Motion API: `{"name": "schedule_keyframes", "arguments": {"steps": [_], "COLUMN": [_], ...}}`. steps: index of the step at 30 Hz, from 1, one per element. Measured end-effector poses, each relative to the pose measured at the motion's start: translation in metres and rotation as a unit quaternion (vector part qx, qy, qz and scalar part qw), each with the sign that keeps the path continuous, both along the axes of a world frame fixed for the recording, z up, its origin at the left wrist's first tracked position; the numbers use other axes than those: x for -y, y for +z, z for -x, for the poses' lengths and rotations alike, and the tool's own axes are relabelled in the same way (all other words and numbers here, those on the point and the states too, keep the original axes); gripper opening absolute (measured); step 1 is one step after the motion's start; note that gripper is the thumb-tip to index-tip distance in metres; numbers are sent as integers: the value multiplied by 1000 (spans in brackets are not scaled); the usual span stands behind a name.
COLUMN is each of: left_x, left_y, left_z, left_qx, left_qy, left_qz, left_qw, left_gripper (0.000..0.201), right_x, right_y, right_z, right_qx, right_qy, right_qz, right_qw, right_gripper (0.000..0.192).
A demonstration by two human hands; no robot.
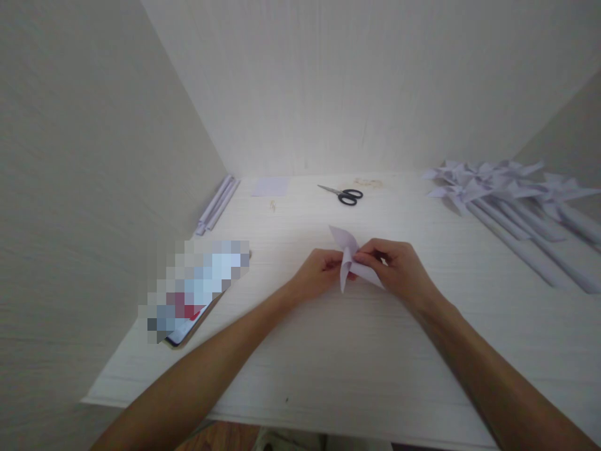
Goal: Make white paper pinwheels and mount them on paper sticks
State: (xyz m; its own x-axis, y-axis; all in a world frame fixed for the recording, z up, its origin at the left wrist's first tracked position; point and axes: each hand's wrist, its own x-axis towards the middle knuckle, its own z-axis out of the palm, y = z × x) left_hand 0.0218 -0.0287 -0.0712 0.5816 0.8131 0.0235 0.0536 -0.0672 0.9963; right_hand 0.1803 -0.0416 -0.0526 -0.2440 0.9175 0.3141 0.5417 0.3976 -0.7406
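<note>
A pale lilac paper pinwheel [347,249] with curled blades is held above the middle of the table. My left hand [319,273] grips it from the left, its fingertips partly hidden behind the paper. From the right, my right hand [392,263] pinches the pinwheel close to its centre with thumb and fingers. Whether a pin or small stick sits at that centre, I cannot tell. Beyond the hands lies a pair of scissors [348,196] with black handles, blades pointing left.
Several finished pinwheels [488,181] on rolled paper sticks [521,241] lie at the right. At the left are rolled paper tubes [218,205] and a phone [206,294], partly blurred. A paper sheet [271,186], small toothpick-like bits [273,205] and thin tan pieces [369,183] lie near the back wall.
</note>
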Motion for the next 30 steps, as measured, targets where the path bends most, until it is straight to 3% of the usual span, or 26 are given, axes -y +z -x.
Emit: {"name": "schedule_keyframes", "arguments": {"steps": [5, 12, 18, 23, 30], "left_x": [-1, -1, -1, 1, 1], "left_y": [-1, 0, -3, 4, 5], "left_z": [-1, 0, 0, 1, 4], "left_qx": [5, -34, -50, -104, -139], "left_qy": [33, 48, 35, 55, 45], "left_qz": [-6, -99, -103, -133, -146], "left_qw": [999, 993, 993, 984, 978], "left_gripper": [16, 19, 19, 18, 20], "right_x": [-3, -2, -1, 1, 3], "right_y": [3, 10, 9, 4, -2], "right_z": [-8, -9, -6, -2, 4], "right_qx": [-66, -26, -6, -3, -21], "right_qy": [2, -9, 12, 24, 24], "right_qz": [44, 19, -21, -49, -51], "right_qw": [997, 999, 1000, 998, 998], "right_gripper": [16, 8, 8, 12, 15]}}
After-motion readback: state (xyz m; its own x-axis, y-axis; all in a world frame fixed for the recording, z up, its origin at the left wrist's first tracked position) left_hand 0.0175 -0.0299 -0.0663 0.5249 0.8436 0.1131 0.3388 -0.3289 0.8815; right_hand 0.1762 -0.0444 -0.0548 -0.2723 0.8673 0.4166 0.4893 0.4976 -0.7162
